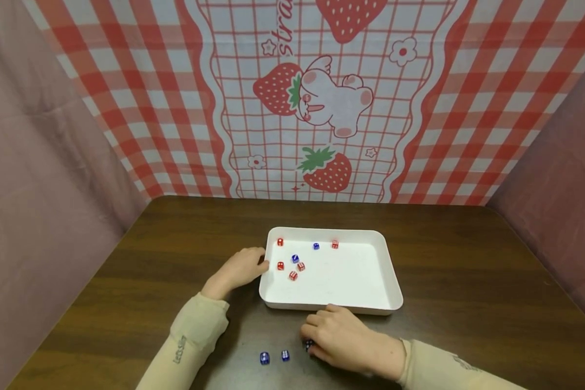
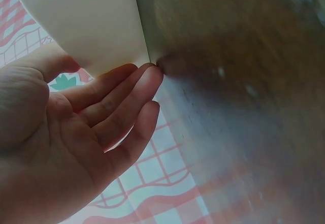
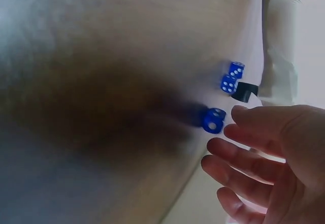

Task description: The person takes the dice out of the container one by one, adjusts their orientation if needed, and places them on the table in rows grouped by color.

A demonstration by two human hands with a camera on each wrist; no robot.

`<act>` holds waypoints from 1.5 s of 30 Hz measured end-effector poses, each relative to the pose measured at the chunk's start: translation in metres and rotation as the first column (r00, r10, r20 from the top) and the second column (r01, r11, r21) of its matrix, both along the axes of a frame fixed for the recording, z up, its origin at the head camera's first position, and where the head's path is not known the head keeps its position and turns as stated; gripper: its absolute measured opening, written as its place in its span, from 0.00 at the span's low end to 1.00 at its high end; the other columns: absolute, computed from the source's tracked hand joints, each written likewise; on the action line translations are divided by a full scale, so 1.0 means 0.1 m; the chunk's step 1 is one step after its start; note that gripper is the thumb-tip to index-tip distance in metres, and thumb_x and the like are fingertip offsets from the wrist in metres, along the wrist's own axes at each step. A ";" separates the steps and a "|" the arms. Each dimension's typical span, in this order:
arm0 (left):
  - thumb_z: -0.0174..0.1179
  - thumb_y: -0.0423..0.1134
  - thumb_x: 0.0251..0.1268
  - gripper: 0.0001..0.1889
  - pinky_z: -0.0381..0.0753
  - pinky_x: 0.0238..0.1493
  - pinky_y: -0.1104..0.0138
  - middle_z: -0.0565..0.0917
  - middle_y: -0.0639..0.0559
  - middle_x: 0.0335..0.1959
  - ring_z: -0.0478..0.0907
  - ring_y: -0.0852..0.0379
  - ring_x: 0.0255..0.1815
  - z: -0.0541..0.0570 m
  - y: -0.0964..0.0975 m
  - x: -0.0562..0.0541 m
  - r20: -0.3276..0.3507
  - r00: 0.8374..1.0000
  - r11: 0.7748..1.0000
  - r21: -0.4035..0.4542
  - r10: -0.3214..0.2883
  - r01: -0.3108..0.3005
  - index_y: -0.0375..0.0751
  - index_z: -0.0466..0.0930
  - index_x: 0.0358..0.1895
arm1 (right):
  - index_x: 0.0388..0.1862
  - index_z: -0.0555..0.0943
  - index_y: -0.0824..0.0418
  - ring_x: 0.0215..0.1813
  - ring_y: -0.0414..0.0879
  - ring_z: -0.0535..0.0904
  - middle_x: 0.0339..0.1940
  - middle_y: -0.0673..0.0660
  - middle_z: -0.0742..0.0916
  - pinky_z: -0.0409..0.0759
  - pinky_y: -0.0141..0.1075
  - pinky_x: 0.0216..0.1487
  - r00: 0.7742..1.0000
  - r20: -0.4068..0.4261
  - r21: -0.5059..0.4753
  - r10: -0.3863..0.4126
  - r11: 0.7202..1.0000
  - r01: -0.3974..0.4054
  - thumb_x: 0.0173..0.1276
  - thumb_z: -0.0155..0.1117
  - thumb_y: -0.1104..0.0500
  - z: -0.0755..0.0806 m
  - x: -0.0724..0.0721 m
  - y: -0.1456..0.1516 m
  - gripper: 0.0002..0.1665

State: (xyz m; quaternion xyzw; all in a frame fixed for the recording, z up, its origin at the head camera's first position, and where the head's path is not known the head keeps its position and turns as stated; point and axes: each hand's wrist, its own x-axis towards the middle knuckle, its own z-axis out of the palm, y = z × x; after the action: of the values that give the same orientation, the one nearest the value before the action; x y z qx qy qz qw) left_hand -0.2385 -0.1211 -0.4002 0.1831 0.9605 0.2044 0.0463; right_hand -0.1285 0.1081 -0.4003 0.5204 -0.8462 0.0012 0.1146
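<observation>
A white tray [image 1: 341, 300] on the brown table has red and blue dice in it. At its left side my left hand [image 1: 239, 268] holds the wall, thumb over the rim and fingers along the outside; the left wrist view shows the fingertips [image 2: 152, 74] low on the wall. In front of the tray, my right hand [image 1: 338, 336] reaches down over a blue die [image 1: 309, 344], partly hidden by it. From the right wrist, this die [image 3: 213, 120] sits right at the loosely bent fingers, not enclosed by them. Two more blue dice [image 1: 285, 355] lie left of that hand.
Inside the tray, red dice [image 1: 293, 275] and two blue dice [image 1: 316, 246] are scattered toward the left and back. Behind the table [image 1: 468, 260] hangs a red-and-white checked cloth [image 1: 166, 108] with strawberries. Pink curtains [image 1: 49, 162] flank both sides.
</observation>
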 end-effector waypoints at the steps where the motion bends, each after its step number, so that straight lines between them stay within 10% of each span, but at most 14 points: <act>1: 0.53 0.40 0.61 0.08 0.68 0.32 0.62 0.73 0.51 0.23 0.68 0.55 0.26 0.00 0.00 0.00 -0.001 1.000 1.000 0.000 0.000 0.000 0.41 0.73 0.26 | 0.30 0.77 0.49 0.29 0.36 0.74 0.26 0.42 0.77 0.64 0.28 0.29 1.000 0.002 0.000 -0.005 1.000 0.005 0.55 0.64 0.49 0.02 -0.01 0.00 0.08; 19: 0.53 0.39 0.62 0.08 0.68 0.31 0.63 0.72 0.52 0.22 0.68 0.55 0.26 0.03 0.00 0.00 0.005 1.000 1.000 0.007 -0.002 0.002 0.41 0.73 0.27 | 0.32 0.79 0.51 0.30 0.39 0.77 0.27 0.44 0.81 0.72 0.34 0.35 0.993 -0.006 -0.061 -0.119 0.991 0.119 0.54 0.65 0.55 0.42 -0.29 0.09 0.06; 45: 0.54 0.40 0.61 0.08 0.69 0.33 0.62 0.74 0.52 0.24 0.68 0.56 0.27 0.01 0.00 0.00 -0.004 1.000 1.000 0.013 0.001 0.000 0.41 0.74 0.27 | 0.28 0.81 0.52 0.29 0.40 0.79 0.25 0.45 0.83 0.75 0.38 0.34 0.986 -0.066 -0.070 -0.151 0.987 0.146 0.54 0.64 0.60 0.59 -0.69 0.17 0.03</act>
State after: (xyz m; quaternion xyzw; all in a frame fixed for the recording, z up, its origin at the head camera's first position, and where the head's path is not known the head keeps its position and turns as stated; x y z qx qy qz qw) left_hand -0.2384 -0.1212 -0.3995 0.1836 0.9592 0.2105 0.0429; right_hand -0.1971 0.1250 -0.3414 0.4517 -0.8775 0.0017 0.1611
